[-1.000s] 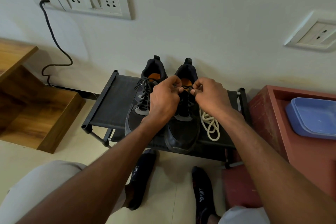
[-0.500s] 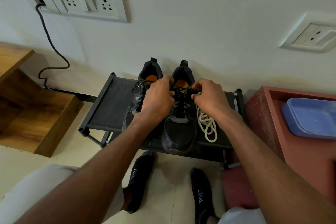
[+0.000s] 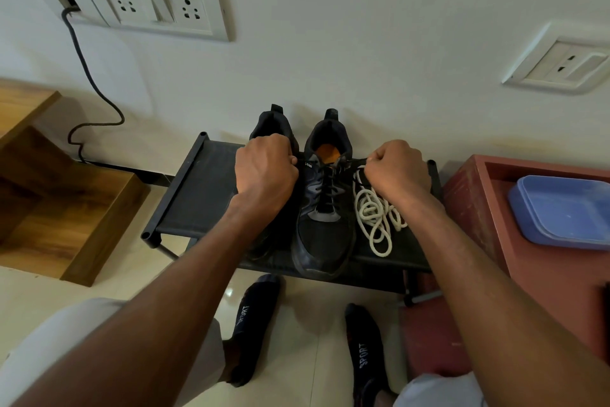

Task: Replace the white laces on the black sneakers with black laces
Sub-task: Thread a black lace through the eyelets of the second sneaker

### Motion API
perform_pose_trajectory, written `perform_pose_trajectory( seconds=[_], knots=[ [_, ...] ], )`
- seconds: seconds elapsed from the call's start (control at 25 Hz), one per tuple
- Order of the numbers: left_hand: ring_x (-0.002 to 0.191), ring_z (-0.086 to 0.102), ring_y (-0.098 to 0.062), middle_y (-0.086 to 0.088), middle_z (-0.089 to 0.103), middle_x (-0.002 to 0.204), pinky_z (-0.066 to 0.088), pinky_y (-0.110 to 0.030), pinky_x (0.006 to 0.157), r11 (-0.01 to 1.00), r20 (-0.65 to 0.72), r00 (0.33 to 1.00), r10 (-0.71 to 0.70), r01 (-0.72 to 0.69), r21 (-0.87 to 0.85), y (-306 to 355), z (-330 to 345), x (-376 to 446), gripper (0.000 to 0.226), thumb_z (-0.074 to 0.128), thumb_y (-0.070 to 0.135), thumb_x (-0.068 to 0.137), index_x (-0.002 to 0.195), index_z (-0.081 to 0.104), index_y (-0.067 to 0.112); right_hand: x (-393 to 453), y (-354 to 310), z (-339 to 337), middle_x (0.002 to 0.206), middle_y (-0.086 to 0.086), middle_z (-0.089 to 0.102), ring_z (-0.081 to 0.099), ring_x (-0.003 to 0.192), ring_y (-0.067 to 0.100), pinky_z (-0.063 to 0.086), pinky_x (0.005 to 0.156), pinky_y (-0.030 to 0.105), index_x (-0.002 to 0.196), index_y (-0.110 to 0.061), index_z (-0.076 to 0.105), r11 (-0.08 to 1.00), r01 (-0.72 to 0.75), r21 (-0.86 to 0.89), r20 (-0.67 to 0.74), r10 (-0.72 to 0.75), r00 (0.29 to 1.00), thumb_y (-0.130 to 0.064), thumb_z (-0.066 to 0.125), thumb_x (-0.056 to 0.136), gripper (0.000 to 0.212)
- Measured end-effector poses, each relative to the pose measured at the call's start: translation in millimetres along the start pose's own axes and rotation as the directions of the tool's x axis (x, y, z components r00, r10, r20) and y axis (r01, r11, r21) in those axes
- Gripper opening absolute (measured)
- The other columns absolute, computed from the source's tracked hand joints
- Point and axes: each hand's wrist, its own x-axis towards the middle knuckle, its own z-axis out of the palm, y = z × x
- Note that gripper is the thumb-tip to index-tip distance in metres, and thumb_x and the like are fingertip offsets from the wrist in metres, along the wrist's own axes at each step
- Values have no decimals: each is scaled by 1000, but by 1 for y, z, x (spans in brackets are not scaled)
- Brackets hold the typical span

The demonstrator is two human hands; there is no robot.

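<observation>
Both fists draw a black lace taut across the top of the right-hand sneaker on a low black rack.

The right-hand sneaker (image 3: pixel 325 208) stands on the rack (image 3: pixel 198 195) with its long axis running from the wall toward the person, heel at the wall, toe at the near edge. The other sneaker (image 3: pixel 272 124) lies parallel just to its left, mostly hidden behind the left hand (image 3: pixel 264 172). That hand is curled tight and pinches one end of the black lace (image 3: pixel 326 190); the right hand (image 3: pixel 397 167), also curled, pinches the other end, and the two ends stretch out sideways across the shoe. The white laces (image 3: pixel 374 218) lie in a loose tangle on the rack just right of the sneaker, below the right hand.
</observation>
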Motion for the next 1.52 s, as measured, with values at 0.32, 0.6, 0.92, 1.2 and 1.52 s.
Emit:
perform_pose_trajectory(
  seconds=[0.32, 0.6, 0.92, 1.2, 1.52],
  knots=[
    [63, 61, -24, -2, 60, 60, 46, -41, 72, 989, 74, 994, -86, 94, -114, 1, -22, 5, 55, 68, 54, 92, 60, 53, 12, 3, -1, -15, 64, 0, 65, 59, 57, 18, 54, 67, 35, 83, -11, 79, 985, -108, 133, 266, 70, 962, -30, 63, 100, 30],
    [65, 49, -24, -4, 60, 66, 45, -33, 64, 616, 243, 970, -26, 207, -760, 21, -84, 5, 46, 70, 54, 92, 69, 73, 14, -23, -40, -48, 58, -3, 52, 43, 45, 9, 47, 51, 27, 101, -7, 79, 689, -114, 716, 325, -184, 928, -34, 59, 107, 34],
    [69, 49, -10, 4, 64, 81, 35, -29, 67, 659, 191, 979, 69, 99, -746, 51, -138, -11, 36, 63, 50, 99, 82, 76, 21, -51, -72, -98, 73, 3, 67, 60, 61, 15, 53, 56, 27, 104, -11, 80, 585, 58, 809, 139, -285, 948, -34, 62, 105, 29],
    [87, 68, -19, -11, 74, 85, 49, -32, 80, 675, -34, 995, 98, -92, -732, 91, -200, -5, 39, 69, 39, 96, 80, 75, 5, -58, -118, -186, 65, -5, 67, 63, 55, 13, 52, 57, 29, 81, -13, 78, 794, 346, 500, -145, -317, 937, -42, 69, 99, 36],
    [76, 78, -24, -14, 77, 78, 56, -32, 63, 597, -101, 975, 197, -202, -777, 109, -226, -3, 26, 74, 21, 95, 86, 65, -1, -64, -144, -210, 91, 11, 80, 80, 82, 25, 61, 75, 37, 75, -13, 62, 616, 226, 754, -114, -216, 970, -19, 79, 90, 23]
  ],
)
